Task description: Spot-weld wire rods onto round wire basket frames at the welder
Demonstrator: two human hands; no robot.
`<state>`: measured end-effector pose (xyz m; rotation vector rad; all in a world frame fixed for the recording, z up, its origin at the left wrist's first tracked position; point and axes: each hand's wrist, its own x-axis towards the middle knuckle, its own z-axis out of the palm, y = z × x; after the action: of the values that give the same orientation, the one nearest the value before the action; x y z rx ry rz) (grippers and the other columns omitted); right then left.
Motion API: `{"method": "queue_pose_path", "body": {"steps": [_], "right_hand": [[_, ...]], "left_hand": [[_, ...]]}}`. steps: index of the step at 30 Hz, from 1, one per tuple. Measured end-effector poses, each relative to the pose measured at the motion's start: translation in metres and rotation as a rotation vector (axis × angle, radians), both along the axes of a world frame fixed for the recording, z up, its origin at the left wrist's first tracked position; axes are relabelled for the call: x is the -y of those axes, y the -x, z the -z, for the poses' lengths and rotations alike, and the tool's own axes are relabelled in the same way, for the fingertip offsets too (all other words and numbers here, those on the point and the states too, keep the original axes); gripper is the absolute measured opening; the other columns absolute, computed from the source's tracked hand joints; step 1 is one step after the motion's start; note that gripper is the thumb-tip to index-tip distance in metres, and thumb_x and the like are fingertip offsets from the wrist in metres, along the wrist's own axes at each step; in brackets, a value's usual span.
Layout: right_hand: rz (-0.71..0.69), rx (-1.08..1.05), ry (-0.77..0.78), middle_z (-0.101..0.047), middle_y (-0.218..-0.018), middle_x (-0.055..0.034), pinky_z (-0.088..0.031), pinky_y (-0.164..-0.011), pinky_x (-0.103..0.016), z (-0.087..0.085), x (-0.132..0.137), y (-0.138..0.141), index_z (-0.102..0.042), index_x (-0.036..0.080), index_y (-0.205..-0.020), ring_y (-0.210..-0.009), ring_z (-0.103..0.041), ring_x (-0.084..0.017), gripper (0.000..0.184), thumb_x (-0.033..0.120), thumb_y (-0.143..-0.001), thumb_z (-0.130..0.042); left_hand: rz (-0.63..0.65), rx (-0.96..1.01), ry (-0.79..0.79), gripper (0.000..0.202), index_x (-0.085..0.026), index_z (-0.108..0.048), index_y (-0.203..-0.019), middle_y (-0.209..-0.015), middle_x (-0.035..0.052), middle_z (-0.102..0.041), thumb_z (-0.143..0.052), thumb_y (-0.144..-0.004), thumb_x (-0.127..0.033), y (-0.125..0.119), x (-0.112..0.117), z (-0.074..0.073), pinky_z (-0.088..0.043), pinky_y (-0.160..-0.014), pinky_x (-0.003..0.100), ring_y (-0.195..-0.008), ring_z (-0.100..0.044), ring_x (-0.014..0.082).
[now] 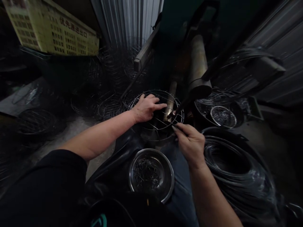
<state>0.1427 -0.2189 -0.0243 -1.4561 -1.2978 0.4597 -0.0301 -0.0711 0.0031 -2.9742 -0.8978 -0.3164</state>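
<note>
A round wire rack is seen beyond a metal bowl of short wires. The rack is touched by the left hand, fingers loosely spread. Beyond the bowl's right side, the right hand is pinched together; whether anything is gripped cannot be told.

Left hand palm-down, right hand pinched

Dim scene, deep shadows, blurred edges.

Silvery grid-patterned wire frame, yellow crate with red lettering, silver bowl, black sleeve
</note>
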Motion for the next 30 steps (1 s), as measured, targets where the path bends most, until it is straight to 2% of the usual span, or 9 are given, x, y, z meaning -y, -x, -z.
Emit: {"method": "queue_pose_path", "body": {"steps": [5,8,13,17,22,30], "right_hand": [[-0.068,-0.053,-0.066,-0.065,-0.078,-0.0006,-0.048,-0.065,-0.027,0.016,-0.01,0.004,-0.072,0.022,-0.083,-0.069,-0.061,-0.015,0.009,0.023,-0.081,-0.064],[-0.086,-0.087,0.011,-0.064,-0.073,0.0004,-0.047,-0.062,-0.026,0.022,-0.01,-0.001,-0.072,0.021,-0.081,-0.064,-0.059,-0.013,0.008,0.023,-0.079,-0.064],[-0.142,-0.106,0.135,-0.066,-0.072,-0.0016,-0.049,-0.061,-0.028,0.018,-0.012,-0.009,-0.072,0.021,-0.077,-0.065,-0.061,-0.016,0.011,0.03,-0.074,-0.067],[-0.026,-0.22,0.216,-0.065,-0.064,-0.0018,-0.046,-0.048,-0.025,0.017,-0.014,-0.006,-0.072,0.018,-0.082,-0.052,-0.058,-0.015,0.021,0.036,-0.072,-0.07],[0.076,-0.271,0.148,-0.064,-0.058,-0.0005,-0.047,-0.047,-0.025,0.024,-0.014,0.003,-0.072,0.016,-0.089,-0.047,-0.057,-0.014,0.026,0.038,-0.074,-0.07],[0.067,-0.139,0.031,-0.065,-0.064,-0.0001,-0.051,-0.058,-0.029,0.033,-0.006,0.002,-0.071,0.018,-0.091,-0.055,-0.061,-0.016,0.019,0.034,-0.082,-0.066]], "left_hand": [[0.016,0.013,-0.044,0.059,-0.033,-0.053,-0.133,-0.125,0.0093,-0.057,-0.048,-0.079,-0.009,-0.004,-0.007,0.001,-0.036,-0.094,0.055,-0.113,-0.048,0.0271],[0.029,0.024,-0.073,0.059,-0.032,-0.054,-0.131,-0.126,0.0096,-0.057,-0.047,-0.079,-0.008,-0.006,-0.011,0.003,-0.034,-0.096,0.057,-0.113,-0.048,0.0278],[0.037,0.046,-0.073,0.06,-0.031,-0.056,-0.13,-0.126,0.0091,-0.057,-0.047,-0.077,-0.007,-0.009,-0.016,0.007,-0.037,-0.095,0.054,-0.113,-0.048,0.0274],[0.057,0.055,-0.088,0.059,-0.031,-0.056,-0.13,-0.125,0.0093,-0.058,-0.048,-0.076,-0.007,-0.011,-0.018,0.008,-0.036,-0.096,0.054,-0.112,-0.048,0.0274],[0.105,0.043,-0.08,0.058,-0.031,-0.057,-0.129,-0.125,0.01,-0.058,-0.049,-0.077,-0.008,-0.014,-0.025,0.008,-0.036,-0.094,0.051,-0.111,-0.048,0.0274],[0.137,0.06,-0.084,0.059,-0.031,-0.057,-0.129,-0.124,0.0095,-0.058,-0.048,-0.076,-0.008,-0.013,-0.025,0.003,-0.037,-0.092,0.049,-0.11,-0.048,0.0276]]}}
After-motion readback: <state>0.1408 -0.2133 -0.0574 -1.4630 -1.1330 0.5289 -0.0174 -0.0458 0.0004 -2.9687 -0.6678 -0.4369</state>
